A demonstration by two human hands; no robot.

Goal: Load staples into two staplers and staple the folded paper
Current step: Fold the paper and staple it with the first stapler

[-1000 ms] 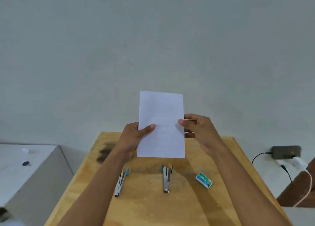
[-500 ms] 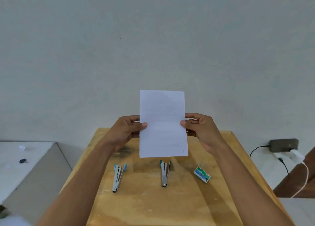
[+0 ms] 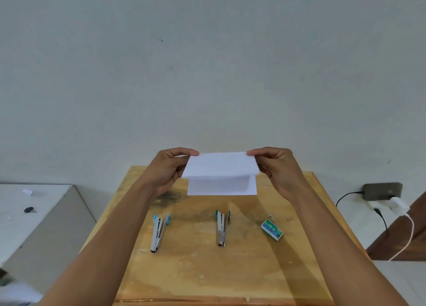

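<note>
A white sheet of paper hangs in the air above the far part of the wooden table, bent over into a fold with the top flap toward me. My left hand pinches its top left corner and my right hand pinches its top right corner. Below, on the table, lie two small metal staplers: one with light-blue ends on the left and one with green ends in the middle. A green staple box rests to the right of them.
A white cabinet with a small dark object stands left of the table. On the right wall sits a power socket with a white charger and cables. A loose bit of staples lies by the box.
The sheet was upright and flat; its top half has now come down toward me into a fold. Both hands moved from the sheet's sides up to its upper corners.
</note>
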